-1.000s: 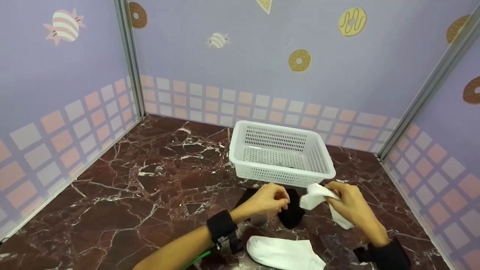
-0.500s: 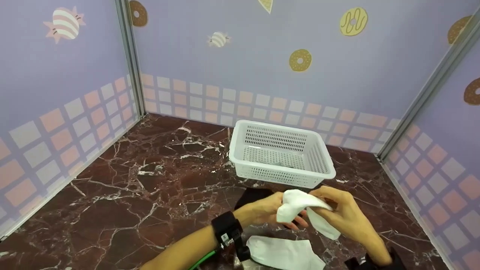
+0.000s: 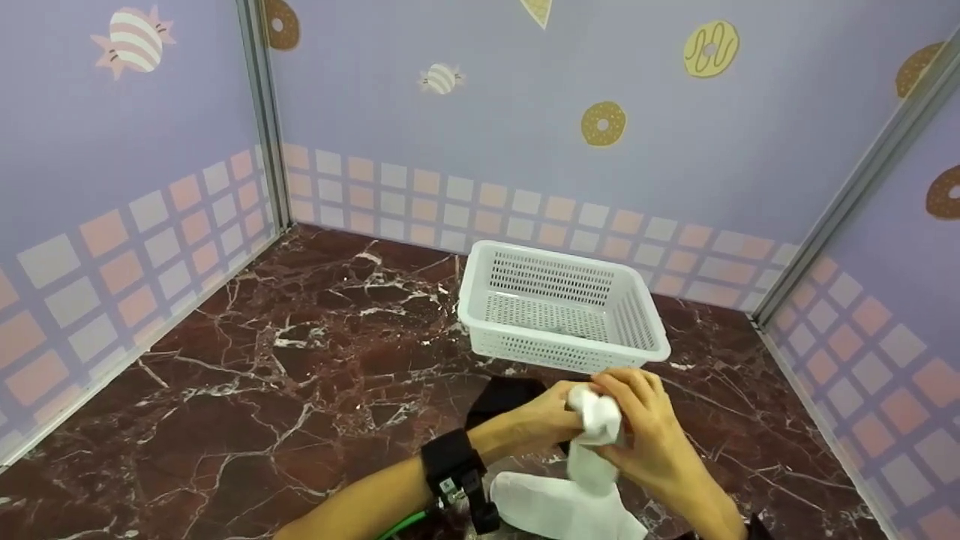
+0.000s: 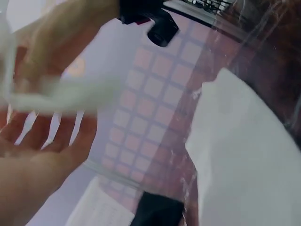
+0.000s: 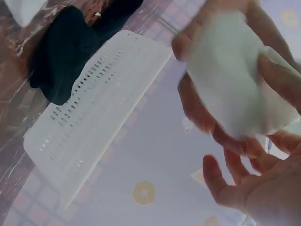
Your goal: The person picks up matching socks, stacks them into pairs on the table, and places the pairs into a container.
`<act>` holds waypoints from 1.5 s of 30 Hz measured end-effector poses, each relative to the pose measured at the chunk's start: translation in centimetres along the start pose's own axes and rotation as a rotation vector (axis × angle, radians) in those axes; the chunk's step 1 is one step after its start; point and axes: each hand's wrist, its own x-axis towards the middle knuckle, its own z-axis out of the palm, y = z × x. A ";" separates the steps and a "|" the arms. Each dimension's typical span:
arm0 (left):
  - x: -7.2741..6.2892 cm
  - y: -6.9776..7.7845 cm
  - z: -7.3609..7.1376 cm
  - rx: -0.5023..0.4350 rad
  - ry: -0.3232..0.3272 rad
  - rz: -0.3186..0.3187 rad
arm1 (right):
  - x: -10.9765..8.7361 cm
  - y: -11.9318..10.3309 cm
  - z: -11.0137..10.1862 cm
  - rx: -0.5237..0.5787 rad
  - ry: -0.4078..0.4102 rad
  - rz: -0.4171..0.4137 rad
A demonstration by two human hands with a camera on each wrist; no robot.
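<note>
A white sock, bunched at the top with one end hanging down, is held between both hands above the table. My left hand grips it from the left, its fingers round the cloth in the right wrist view. From the other side my right hand holds the sock, with the thumb pressed on it. Motion blurs the held sock in both wrist views. Below lies a second white sock, flat on the table, partly covered by the hanging end. Behind the left hand is a black sock, partly hidden.
A white perforated plastic basket stands just beyond the hands. The dark red marbled tabletop is walled on the left, back and right by patterned panels.
My right hand has brought the white sock left and turned it upright. My left hand, at first apart from it, has come to it and now grips it too. The basket has stayed put.
</note>
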 end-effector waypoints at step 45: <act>-2.8 4.0 -1.1 0.348 -0.079 -0.105 | -1.6 -0.3 -4.1 0.335 0.132 0.150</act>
